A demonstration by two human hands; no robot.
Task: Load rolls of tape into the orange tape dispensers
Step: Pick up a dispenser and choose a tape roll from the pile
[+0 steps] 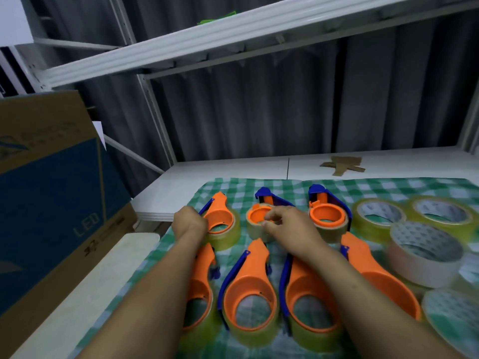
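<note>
Inside orange dispensers (252, 270), clear tape rolls (229, 237)

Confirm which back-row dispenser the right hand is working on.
The middle back-row dispenser: the right hand pinches its orange hub rim. The left hand grips the back-left dispenser; the back-right dispenser is untouched.

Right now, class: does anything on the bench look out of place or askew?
In the back row, the middle dispenser, pinched by the right hand, and the right dispenser lie hub-up; the rest lie shell-up. Brown scraps sit off the cloth.
</note>
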